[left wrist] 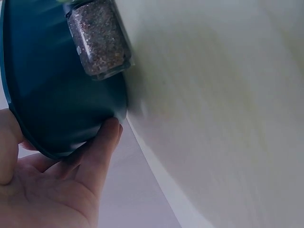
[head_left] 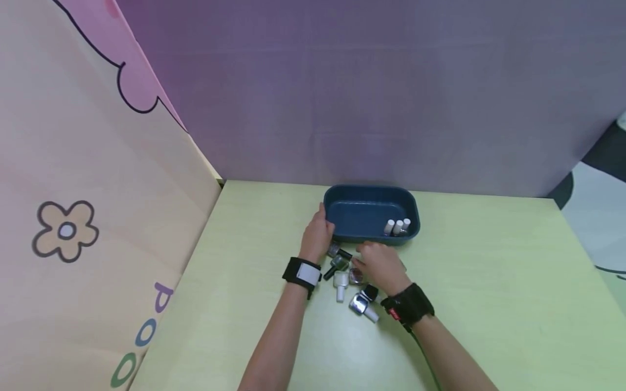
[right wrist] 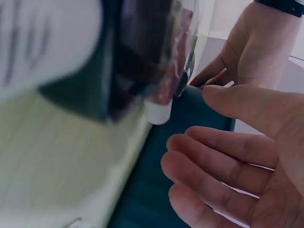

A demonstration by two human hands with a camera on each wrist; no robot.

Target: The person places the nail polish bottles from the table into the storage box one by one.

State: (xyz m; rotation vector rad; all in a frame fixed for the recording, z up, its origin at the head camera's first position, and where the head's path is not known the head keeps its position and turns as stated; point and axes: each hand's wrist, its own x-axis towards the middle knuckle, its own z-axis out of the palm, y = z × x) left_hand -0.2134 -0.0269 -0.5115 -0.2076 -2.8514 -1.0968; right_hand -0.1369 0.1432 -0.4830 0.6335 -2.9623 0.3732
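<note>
Dark blue is the colour of the tray (head_left: 362, 213), and from my far-off seat I see it in the middle of the head view, a bit right of centre. My left hand (head_left: 317, 238) grips its left end, with the thumb on one side of the wall and the fingers on the other. My right hand (head_left: 383, 266) is over the little bottles just below the tray; its fingers bend softly, the thumb is well apart from them, and I see nothing in its grasp. Three bottles with white caps (head_left: 399, 226) stand or lean in the tray's lower right corner. Below the tray, more small bottles lie on the pale green table (head_left: 489, 282). A sparkly bottle (left wrist: 99, 39) is near my left hand, and a green bottle (head_left: 339, 263) with a black cap is just below it. Lower down come a white bottle (head_left: 340, 279) and, at its right, a dark red bottle (head_left: 356, 276) beside my right hand. Lowest is a shiny silver bottle (head_left: 359, 303), its pale cap pointing to the lower right, with a black cap (head_left: 370, 293) just above it. Blurry bottles fill the upper left of the right wrist view.
</note>
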